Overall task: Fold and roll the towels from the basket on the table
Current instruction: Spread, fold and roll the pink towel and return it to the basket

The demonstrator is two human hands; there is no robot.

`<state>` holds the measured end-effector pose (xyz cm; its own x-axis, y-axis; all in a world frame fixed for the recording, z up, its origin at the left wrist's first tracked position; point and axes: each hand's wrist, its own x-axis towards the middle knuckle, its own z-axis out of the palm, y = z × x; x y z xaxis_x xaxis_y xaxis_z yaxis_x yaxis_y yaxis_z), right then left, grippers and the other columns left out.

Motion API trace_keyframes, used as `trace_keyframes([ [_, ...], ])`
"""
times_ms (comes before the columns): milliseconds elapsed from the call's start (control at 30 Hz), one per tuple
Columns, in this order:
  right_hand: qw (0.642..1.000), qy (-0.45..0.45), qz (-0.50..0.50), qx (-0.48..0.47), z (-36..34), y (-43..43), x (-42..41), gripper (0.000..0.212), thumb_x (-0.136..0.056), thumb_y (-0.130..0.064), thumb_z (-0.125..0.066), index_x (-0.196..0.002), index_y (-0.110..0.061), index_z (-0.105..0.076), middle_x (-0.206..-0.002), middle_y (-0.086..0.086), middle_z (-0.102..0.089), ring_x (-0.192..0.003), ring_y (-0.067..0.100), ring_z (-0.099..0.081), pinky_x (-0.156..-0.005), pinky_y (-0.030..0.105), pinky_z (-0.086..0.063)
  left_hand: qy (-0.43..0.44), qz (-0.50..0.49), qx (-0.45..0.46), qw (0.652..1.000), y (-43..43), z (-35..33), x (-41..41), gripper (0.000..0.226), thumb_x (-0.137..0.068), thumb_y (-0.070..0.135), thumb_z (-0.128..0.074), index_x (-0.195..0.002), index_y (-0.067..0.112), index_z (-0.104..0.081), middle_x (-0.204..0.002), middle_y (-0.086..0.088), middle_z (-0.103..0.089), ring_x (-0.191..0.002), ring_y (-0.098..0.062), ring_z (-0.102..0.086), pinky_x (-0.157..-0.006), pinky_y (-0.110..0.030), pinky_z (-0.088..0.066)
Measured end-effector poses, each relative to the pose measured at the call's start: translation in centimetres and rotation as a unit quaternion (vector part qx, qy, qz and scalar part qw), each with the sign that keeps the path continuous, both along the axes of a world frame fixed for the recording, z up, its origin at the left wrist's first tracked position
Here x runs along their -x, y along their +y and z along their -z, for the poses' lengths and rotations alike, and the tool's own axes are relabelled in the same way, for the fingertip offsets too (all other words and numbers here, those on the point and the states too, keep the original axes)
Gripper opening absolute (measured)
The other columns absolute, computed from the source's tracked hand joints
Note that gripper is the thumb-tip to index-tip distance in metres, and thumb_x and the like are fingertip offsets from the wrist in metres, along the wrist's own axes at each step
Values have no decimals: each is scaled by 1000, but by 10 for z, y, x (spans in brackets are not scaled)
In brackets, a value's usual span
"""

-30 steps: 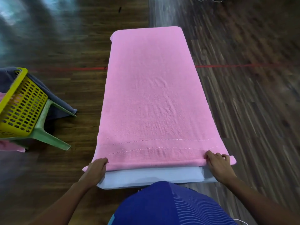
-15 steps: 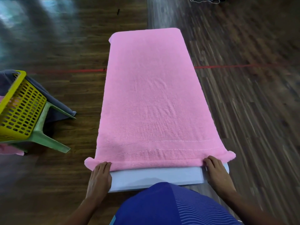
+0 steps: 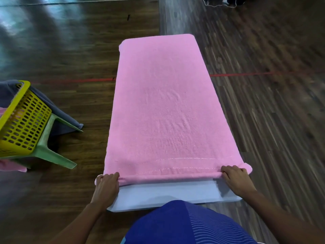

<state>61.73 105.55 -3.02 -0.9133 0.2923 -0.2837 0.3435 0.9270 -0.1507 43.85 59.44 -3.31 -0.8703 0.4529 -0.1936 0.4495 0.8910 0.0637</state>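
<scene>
A folded pink towel (image 3: 165,106) lies flat along the narrow white table (image 3: 168,192) and covers nearly all of it. Its near edge is turned over into a thin roll. My left hand (image 3: 106,186) grips the left end of that roll, fingers curled over it. My right hand (image 3: 236,178) grips the right end in the same way. A yellow perforated basket (image 3: 21,120) sits at the left edge of the frame, with grey and pink cloth hanging from it.
The basket rests on a green plastic stool (image 3: 52,155) to the left of the table. Dark wooden floor surrounds the table, with a red line (image 3: 263,73) across it. My blue-clad body is at the near table end.
The near edge of the towel has been curled into a thin roll. Both hands moved slightly forward with it, and their fingers now curl over the roll.
</scene>
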Motion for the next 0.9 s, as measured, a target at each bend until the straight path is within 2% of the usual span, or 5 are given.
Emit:
trace_keyframes([
  [100,999,-1,46,-2,0,3,11,13,-93,-31,-41,-97,-26,-52,-96,-4,-61,-95,24,-55,-82,40,-34,23,-26,15,999,3,4,7,11,-86,9,-47,-91,16,-53,-75,-2,-57,-76,-28,-57,-84,-50,-42],
  [233,992,90,32,-86,8,3,9,28,-64,-10,-77,-85,-13,-60,-82,7,-57,-71,30,-51,-61,41,-39,78,-77,-1,994,15,6,6,23,-72,2,-66,-93,8,-58,-84,-13,-54,-76,-31,-51,-68,-48,-43],
  [367,993,112,8,-40,16,-4,-2,40,-55,8,-78,-82,-12,-56,-79,5,-54,-65,24,-46,-55,35,-36,38,-91,-114,989,18,13,-5,31,-66,-18,-66,-90,0,-60,-79,-16,-57,-68,-30,-51,-56,-41,-43],
  [633,986,165,-3,-35,26,-7,-15,33,-76,5,-68,-104,-8,-59,-105,10,-61,-95,25,-49,-82,42,-48,30,-35,-82,996,-1,22,-23,36,-80,-4,-60,-116,-4,-63,-111,-23,-64,-101,-39,-63,-85,-52,-55],
  [900,996,79,23,-16,4,12,7,6,-80,-12,-62,-81,-13,-68,-77,4,-68,-71,29,-58,-61,39,-45,10,-18,-33,999,11,-6,0,16,-75,17,-45,-75,13,-60,-67,-4,-61,-62,-27,-58,-59,-38,-48],
])
